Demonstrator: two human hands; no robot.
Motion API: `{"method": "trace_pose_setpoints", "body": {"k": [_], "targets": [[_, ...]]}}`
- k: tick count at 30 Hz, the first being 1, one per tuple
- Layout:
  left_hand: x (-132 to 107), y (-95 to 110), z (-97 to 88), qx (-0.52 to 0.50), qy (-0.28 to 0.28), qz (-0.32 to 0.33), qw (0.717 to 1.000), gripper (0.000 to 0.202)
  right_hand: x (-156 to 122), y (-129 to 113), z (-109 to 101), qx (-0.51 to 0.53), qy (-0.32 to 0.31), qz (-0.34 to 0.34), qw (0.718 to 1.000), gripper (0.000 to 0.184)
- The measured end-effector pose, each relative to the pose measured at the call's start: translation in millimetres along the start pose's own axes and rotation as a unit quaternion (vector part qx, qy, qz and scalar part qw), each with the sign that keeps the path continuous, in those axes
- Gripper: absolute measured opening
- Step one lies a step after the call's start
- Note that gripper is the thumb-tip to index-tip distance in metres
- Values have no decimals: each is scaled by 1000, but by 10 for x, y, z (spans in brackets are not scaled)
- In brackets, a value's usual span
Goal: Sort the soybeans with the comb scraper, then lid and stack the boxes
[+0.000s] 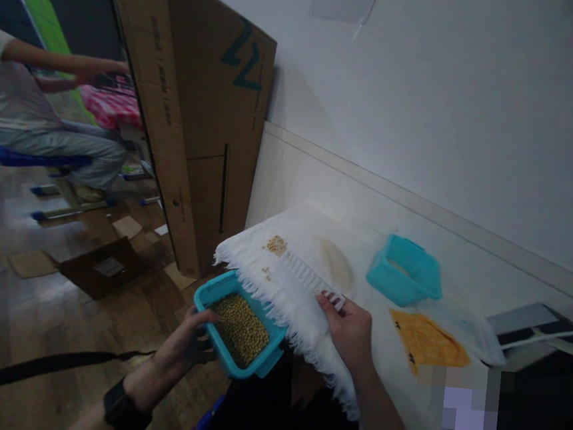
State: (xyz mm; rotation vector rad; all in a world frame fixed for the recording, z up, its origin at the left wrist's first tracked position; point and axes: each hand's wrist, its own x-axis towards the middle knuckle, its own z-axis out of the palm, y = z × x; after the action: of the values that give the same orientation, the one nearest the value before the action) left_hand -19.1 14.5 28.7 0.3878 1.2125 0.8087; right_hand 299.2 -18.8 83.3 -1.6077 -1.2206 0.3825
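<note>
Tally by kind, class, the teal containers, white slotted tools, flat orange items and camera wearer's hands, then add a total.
Teal containers: 2
White slotted tool: 1
Flat orange item: 1
Wearer's left hand and right hand: 2
Total: 6

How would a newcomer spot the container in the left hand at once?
Right of the tall cardboard box lies a white fringed cloth. By its fringe, the left hand grips a turquoise container. Unlike the similar tub farther right, it holds a bed of yellow-green beans.

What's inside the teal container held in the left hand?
Dried beans, likely soybeans, lie in the teal container. Their top layer covers whatever is deeper, so that can't be seen.
</note>
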Motion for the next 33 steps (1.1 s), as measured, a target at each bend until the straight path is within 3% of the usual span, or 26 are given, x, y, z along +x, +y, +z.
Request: {"method": "trace_pose_setpoints", "body": {"k": [6, 16, 33], "targets": [[-18, 10, 17, 24, 4, 24, 999, 77, 43, -22, 64, -6, 5, -1, 1000, 58], [51, -8, -58, 3, -1, 27, 1000, 77, 189, -139, 362, -1, -20, -33, 999, 53], [60, 37, -71, -24, -14, 34, 999, 80, -40, -188, 426, 47, -43, -3, 998, 52]]}}
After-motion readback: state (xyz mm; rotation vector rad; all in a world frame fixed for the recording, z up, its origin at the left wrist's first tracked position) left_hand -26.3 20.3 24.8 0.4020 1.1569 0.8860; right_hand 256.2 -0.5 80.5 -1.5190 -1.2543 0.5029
